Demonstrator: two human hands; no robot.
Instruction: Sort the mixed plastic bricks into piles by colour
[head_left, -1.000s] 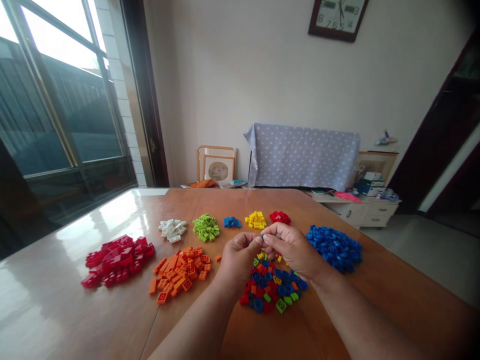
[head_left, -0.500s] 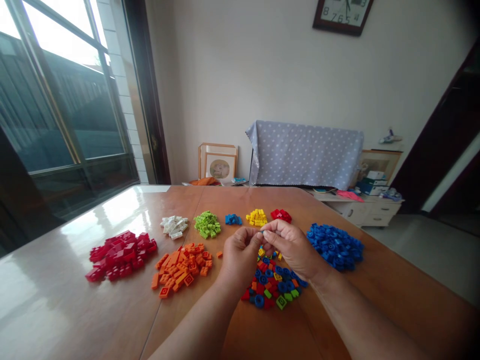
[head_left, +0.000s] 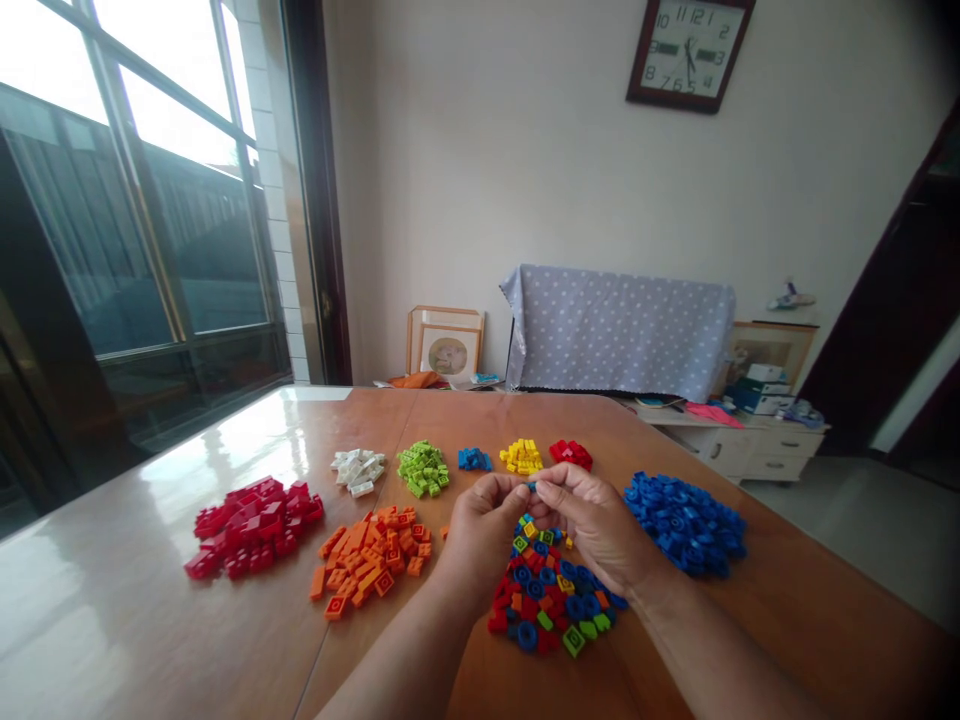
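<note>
My left hand [head_left: 486,525] and my right hand [head_left: 589,520] meet above the table, fingertips pinched together. Between them a small dark blue toy brick [head_left: 533,486] shows, mostly covered by the fingers. Beneath and in front of the hands lies a mixed pile of toy bricks [head_left: 546,590] in red, blue, green, orange and yellow, partly hidden by my right hand. Just beyond the fingers are a yellow brick pile [head_left: 521,456] and a small red brick pile [head_left: 571,455].
Sorted on the wooden table [head_left: 247,640] are dark red bricks [head_left: 255,525], orange bricks [head_left: 375,560], white bricks [head_left: 358,470], lime green bricks [head_left: 423,468], a few blue bricks [head_left: 475,459] and a large blue pile [head_left: 684,523] at right. Behind stands a cabinet [head_left: 780,440].
The view has tilted up slightly, so everything sits lower. Both hands stay together over the mixed pile, and more of the small blue brick shows between the fingertips.
</note>
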